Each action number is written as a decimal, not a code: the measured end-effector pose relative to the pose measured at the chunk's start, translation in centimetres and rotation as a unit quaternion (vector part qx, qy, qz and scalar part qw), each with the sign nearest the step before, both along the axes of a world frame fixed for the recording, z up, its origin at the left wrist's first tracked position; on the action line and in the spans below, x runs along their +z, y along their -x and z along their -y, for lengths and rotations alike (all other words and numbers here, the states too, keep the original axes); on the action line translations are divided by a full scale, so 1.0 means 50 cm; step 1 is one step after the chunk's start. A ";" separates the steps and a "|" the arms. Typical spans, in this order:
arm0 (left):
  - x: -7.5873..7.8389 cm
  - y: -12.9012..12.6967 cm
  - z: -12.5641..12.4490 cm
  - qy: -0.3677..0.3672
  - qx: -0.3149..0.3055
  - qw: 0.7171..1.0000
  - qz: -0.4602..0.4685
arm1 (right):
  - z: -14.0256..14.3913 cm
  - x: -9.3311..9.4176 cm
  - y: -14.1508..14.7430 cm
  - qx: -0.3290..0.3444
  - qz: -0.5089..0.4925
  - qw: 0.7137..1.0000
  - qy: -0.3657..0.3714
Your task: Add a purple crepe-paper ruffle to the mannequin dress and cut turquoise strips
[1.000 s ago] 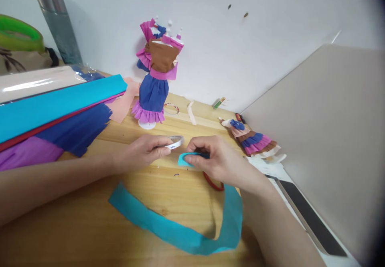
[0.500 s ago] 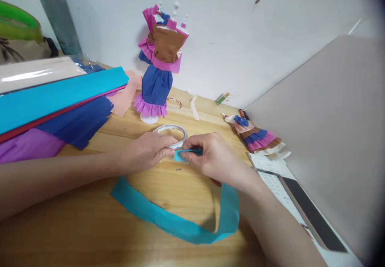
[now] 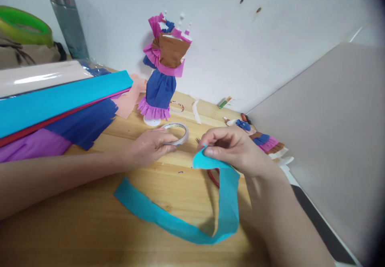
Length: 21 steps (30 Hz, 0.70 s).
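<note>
My left hand (image 3: 150,146) grips a roll of clear tape (image 3: 177,132) lying on the wooden table (image 3: 90,227). My right hand (image 3: 234,148) pinches one end of a long turquoise crepe-paper strip (image 3: 177,219) and lifts it off the table; the rest of the strip curves across the wood in front of me. A red scissors handle (image 3: 212,177) peeks out below my right hand. Behind the tape stands a small mannequin in a blue, brown and pink paper dress (image 3: 162,74).
Folded crepe sheets in turquoise, blue, purple and pink (image 3: 57,110) are stacked at left. A second paper-dressed doll (image 3: 258,140) lies at right beside a grey laptop lid (image 3: 331,138). A metal flask (image 3: 66,18) stands by the white wall.
My right hand has pulled away to the right from the tape roll and raised the strip's end off the table. My left hand stays on the roll.
</note>
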<state>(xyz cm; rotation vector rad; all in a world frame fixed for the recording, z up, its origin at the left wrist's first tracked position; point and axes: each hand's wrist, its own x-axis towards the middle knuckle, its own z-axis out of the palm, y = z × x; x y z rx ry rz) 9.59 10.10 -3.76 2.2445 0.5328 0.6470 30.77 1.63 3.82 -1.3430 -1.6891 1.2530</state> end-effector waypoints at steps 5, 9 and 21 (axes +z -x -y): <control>0.014 0.005 0.007 -0.056 0.000 0.997 -0.046 | 0.013 0.020 -0.015 0.131 -0.037 0.988 -0.071; 0.026 0.005 0.017 -0.045 0.013 0.994 -0.099 | 0.021 0.021 -0.018 0.152 -0.096 0.978 -0.107; 0.032 -0.002 0.037 0.270 -0.028 0.962 -0.041 | 0.018 0.022 -0.005 -0.007 0.098 0.995 -0.035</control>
